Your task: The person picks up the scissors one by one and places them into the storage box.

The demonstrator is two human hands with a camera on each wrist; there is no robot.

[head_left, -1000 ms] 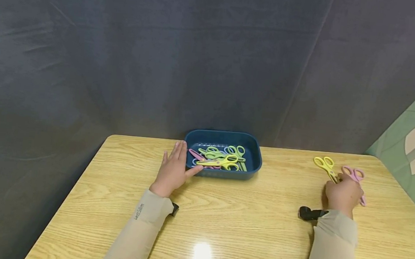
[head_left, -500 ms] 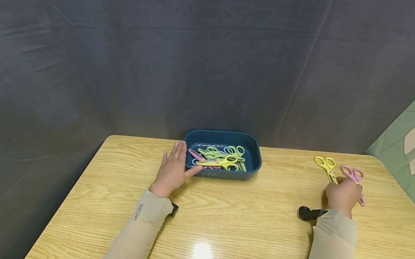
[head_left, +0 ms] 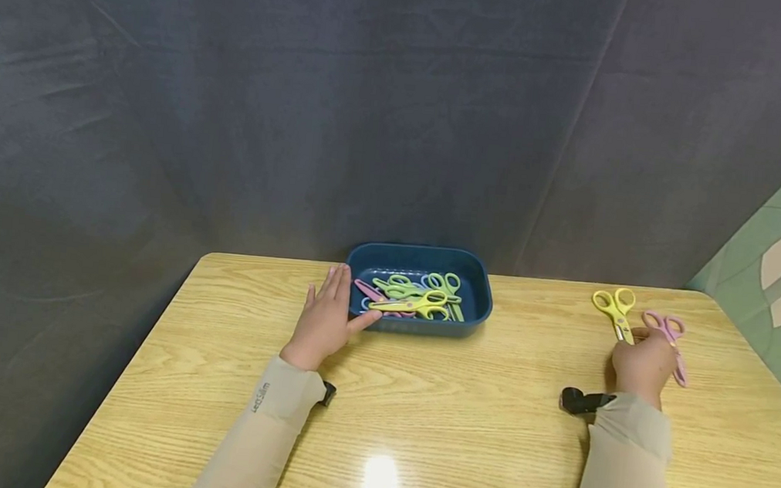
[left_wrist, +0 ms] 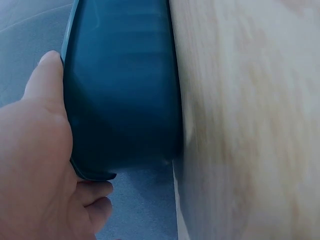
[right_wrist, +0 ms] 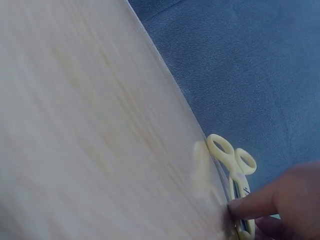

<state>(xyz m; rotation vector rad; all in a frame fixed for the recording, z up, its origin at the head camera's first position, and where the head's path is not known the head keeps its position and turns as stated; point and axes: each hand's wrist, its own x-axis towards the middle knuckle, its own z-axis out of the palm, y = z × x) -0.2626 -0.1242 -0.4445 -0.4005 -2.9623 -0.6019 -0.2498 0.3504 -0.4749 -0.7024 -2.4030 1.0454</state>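
Note:
My right hand [head_left: 641, 364] pinches a pair of yellow scissors [head_left: 621, 320] by the blades, near the table's back right. In the right wrist view the thumb [right_wrist: 257, 202] presses on the blade part, and the yellow handles point away from the hand. Pink scissors [head_left: 680, 370] lie just right of that hand, partly hidden by it. My left hand [head_left: 321, 319] rests against the left end of a dark blue tray [head_left: 424, 258], fingers straight along its side and thumb on the front rim. In the left wrist view its fingertips reach past the tray's corner.
Inside the tray lie several scissors, with a yellow pair [head_left: 407, 305] on top of green, pink and blue ones. The tray stands at the back edge of the wooden table [head_left: 485, 438]. A dark grey curtain [head_left: 401, 121] hangs right behind.
The yellow scissors at the right have turned a little and their handles have risen slightly, with the right hand on the blades. The left hand and tray have stayed in place.

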